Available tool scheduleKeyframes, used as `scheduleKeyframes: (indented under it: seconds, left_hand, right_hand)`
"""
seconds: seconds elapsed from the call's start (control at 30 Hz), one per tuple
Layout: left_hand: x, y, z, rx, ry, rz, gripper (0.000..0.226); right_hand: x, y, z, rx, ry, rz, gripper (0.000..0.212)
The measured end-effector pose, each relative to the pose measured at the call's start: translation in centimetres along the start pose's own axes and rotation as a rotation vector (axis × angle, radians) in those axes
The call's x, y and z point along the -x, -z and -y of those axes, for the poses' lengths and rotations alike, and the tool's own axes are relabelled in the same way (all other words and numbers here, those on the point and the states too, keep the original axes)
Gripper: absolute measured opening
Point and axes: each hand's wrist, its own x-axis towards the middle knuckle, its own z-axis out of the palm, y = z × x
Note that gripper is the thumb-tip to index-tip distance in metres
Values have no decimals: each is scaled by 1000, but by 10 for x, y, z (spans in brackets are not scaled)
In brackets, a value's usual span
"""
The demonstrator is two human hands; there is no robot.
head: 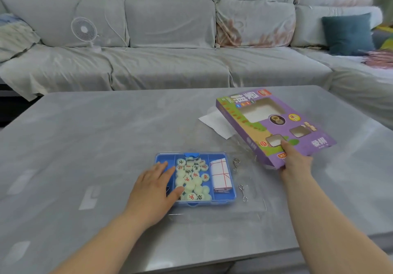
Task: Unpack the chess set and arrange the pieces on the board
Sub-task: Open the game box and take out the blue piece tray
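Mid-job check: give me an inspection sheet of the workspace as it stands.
Surface: grey table, clear plastic wrap under the blue case.
Job's things: blue case holds pieces in its middle compartment, folded board in the right one; purple box tilted.
Clutter: white sheet partly under the box; two wire loops beside the case.
Hands: left hand rests flat on the case; right hand grips the purple box.
Cables: white cord on the sofa.
Surroundings: sofa, fan, teal cushion.
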Motion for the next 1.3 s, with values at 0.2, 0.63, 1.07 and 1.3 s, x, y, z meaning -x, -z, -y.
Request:
scheduleKeyframes:
  seconds: [0.2,0.63,1.07,1.3]
  left_hand:
    - [1,-2,2,-26,1,-13,63]
    - [36,8,-33,-226,-473,-136,60]
    - [58,24,26,-150,-462,-275,60]
    - [64,36,80,-110,-168,-220,54]
  right_hand:
    - [-18,10,-15,386,74,-216,86]
    - [0,31,-3,629,255,-402,58]
    - [77,-2,-46,1273,667,566,33]
    - [109,-19,-77,1450,399,688,34]
